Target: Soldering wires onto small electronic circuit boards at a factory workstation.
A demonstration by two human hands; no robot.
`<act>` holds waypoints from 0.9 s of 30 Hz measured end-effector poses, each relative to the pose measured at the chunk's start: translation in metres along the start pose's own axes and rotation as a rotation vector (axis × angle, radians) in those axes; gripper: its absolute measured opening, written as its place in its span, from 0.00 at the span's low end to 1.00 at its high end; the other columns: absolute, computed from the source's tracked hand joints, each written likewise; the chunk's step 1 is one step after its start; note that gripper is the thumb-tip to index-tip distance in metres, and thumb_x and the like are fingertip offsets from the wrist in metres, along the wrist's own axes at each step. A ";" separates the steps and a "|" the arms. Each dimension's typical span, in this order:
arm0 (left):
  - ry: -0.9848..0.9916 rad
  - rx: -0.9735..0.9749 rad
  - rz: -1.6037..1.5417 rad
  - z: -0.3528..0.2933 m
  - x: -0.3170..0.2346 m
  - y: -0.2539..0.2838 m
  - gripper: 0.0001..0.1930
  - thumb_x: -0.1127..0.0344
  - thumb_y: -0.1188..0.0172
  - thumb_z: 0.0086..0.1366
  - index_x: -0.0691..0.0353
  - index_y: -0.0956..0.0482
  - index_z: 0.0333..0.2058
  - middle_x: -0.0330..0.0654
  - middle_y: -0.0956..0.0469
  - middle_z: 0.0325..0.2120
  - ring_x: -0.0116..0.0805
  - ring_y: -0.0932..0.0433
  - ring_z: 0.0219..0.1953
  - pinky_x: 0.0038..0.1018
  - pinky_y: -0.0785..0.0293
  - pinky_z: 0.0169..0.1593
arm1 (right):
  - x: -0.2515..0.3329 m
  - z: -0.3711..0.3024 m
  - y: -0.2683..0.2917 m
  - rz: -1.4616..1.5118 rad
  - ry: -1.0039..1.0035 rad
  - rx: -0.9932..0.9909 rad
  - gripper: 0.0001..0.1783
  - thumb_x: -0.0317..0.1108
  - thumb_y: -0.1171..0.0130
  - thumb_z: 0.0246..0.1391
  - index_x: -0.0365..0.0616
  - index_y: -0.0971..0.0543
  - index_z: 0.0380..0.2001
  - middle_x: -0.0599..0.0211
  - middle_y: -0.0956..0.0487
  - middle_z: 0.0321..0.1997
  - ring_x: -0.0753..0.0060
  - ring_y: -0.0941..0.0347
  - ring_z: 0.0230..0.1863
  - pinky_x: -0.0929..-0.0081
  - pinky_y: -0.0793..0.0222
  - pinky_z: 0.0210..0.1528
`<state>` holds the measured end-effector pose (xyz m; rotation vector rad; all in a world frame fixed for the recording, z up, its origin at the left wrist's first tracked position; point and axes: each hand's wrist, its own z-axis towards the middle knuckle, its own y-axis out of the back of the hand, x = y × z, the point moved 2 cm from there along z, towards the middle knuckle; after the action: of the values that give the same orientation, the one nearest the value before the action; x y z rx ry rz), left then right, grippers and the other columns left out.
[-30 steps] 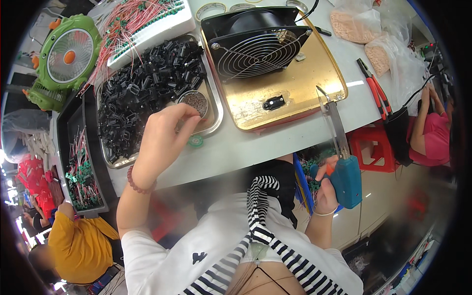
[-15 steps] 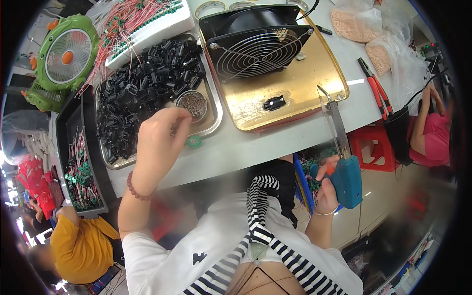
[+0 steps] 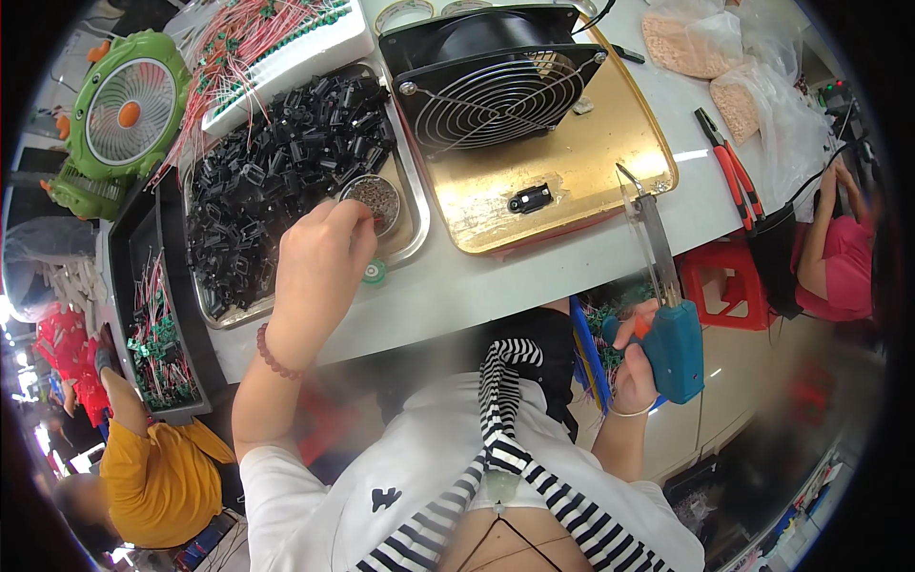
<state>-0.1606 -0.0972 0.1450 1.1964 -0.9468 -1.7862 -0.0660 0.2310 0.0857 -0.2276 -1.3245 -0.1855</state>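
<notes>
1. Fingers of the left hand (image 3: 319, 253) sit narrow, thumb and index nearly together; whether anything is pinched between them cannot be told.
2. Small round tin (image 3: 378, 195) of tiny bits lies at those fingertips, its near-left edge partly covered.
3. Change: over the last second these fingers have shifted slightly, from the tin's near side toward its near-left edge. Judgement: work is at the picking stage; no piece visibly removed.
4. Heap of black plastic parts (image 3: 276, 162) lies beyond and left of the same fingers, in a metal tray (image 3: 416, 229); a green disc (image 3: 375, 272) lies just nearer the wearer.
5. Right hand (image 3: 634, 377) holds a blue soldering gun (image 3: 677, 353), fingers wrapped around its handle; unchanged.
6. Single black part (image 3: 531, 198) rests on a gold plate (image 3: 477, 221), between both hands' fingers, touched by neither; also unchanged.
</notes>
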 end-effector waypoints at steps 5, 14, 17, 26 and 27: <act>-0.001 0.002 -0.002 0.003 -0.002 -0.001 0.03 0.75 0.40 0.54 0.66 0.22 0.28 0.48 0.25 0.22 0.47 0.23 0.25 0.36 0.27 0.29 | 0.000 0.001 -0.001 0.010 -0.015 -0.009 0.26 0.34 0.40 0.43 0.35 0.25 0.48 0.58 0.28 0.47 0.74 0.32 0.27 0.77 0.38 0.36; 0.223 0.127 -0.461 0.002 -0.018 0.020 0.04 0.75 0.38 0.54 0.68 0.20 0.30 0.42 0.21 0.23 0.26 0.23 0.25 0.20 0.28 0.32 | -0.002 0.000 0.006 0.018 -0.009 -0.025 0.26 0.36 0.38 0.43 0.36 0.25 0.47 0.57 0.27 0.46 0.74 0.32 0.27 0.78 0.39 0.32; 0.194 0.160 -0.744 0.008 -0.039 0.024 0.05 0.74 0.38 0.56 0.69 0.20 0.31 0.38 0.19 0.26 0.21 0.24 0.29 0.18 0.28 0.35 | 0.000 0.003 0.003 0.026 -0.028 -0.026 0.27 0.36 0.38 0.42 0.36 0.26 0.47 0.57 0.27 0.45 0.73 0.32 0.26 0.79 0.39 0.31; -0.045 0.088 -0.604 0.054 -0.070 -0.024 0.07 0.70 0.40 0.55 0.69 0.20 0.28 0.48 0.19 0.23 0.39 0.18 0.25 0.27 0.23 0.31 | 0.005 0.001 -0.001 0.083 -0.021 0.019 0.28 0.34 0.40 0.41 0.34 0.30 0.48 0.51 0.29 0.46 0.68 0.31 0.26 0.78 0.36 0.31; -0.044 0.090 -0.612 0.053 -0.071 -0.026 0.07 0.70 0.40 0.55 0.69 0.20 0.28 0.48 0.19 0.23 0.39 0.18 0.25 0.27 0.23 0.31 | 0.004 0.001 0.000 0.053 -0.017 0.045 0.28 0.34 0.40 0.41 0.35 0.31 0.48 0.51 0.30 0.46 0.68 0.31 0.27 0.77 0.35 0.32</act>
<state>-0.1974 -0.0146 0.1629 1.6333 -0.7331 -2.2638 -0.0659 0.2313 0.0893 -0.2265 -1.3369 -0.1088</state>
